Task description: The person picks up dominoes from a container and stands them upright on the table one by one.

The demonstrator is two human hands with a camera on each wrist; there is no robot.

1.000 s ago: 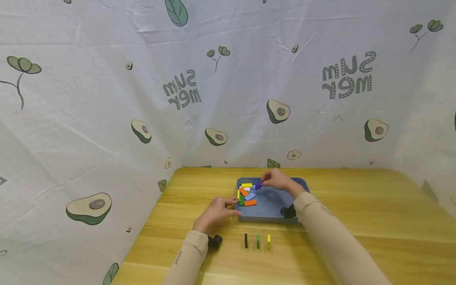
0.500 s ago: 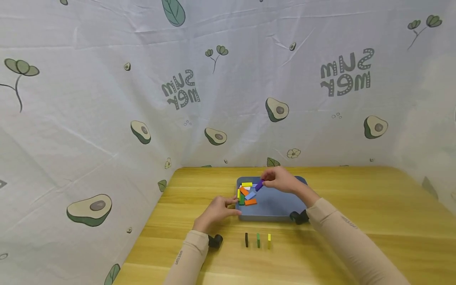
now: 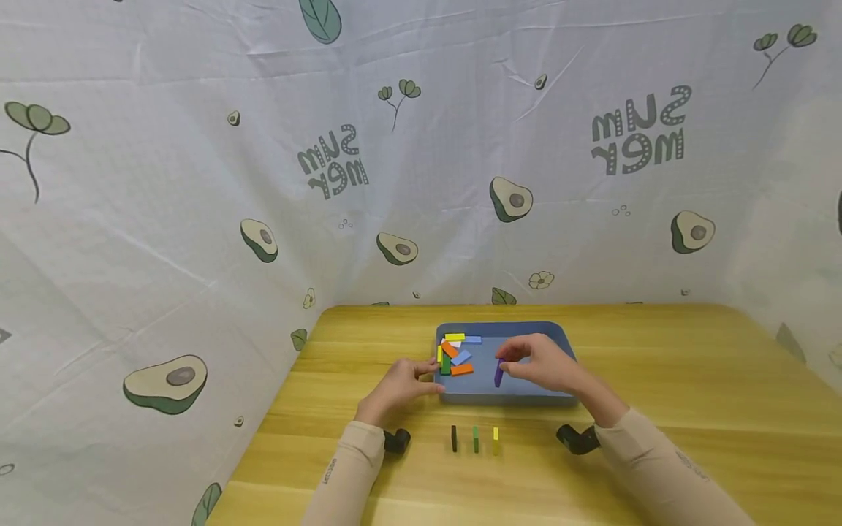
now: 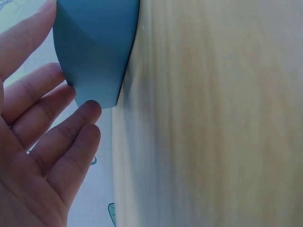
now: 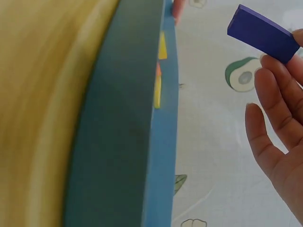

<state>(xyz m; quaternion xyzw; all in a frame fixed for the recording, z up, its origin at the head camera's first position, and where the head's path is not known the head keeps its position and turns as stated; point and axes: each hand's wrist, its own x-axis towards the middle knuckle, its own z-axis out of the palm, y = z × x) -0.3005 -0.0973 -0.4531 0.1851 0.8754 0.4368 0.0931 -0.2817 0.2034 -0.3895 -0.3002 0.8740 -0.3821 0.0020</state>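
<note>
My right hand (image 3: 547, 364) pinches a purple block (image 3: 498, 373) between thumb and fingertips, held tilted above the middle of the blue tray (image 3: 509, 399). In the right wrist view the purple block (image 5: 262, 34) is a flat, domino-like piece, and the other fingers (image 5: 274, 99) are loosely spread. At the tray's left end my left hand (image 3: 397, 389) touches its side, thumb near the front corner. The left wrist view shows that hand's fingers (image 4: 47, 106) relaxed against the tray wall (image 4: 97, 52). Three blocks stand upright in a row before the tray: black (image 3: 454, 438), green (image 3: 476, 440) and yellow (image 3: 496, 441).
Inside the tray's left part lie several loose blocks, among them an orange block (image 3: 463, 370), a light blue block (image 3: 462, 357) and a yellow block (image 3: 454, 337). The wooden table (image 3: 658, 380) ends at a patterned curtain (image 3: 454, 161) behind and to the left.
My right hand has lifted the purple block from the pile at the tray's back left and brought it right and toward me. The left hand stays at the tray's side.
</note>
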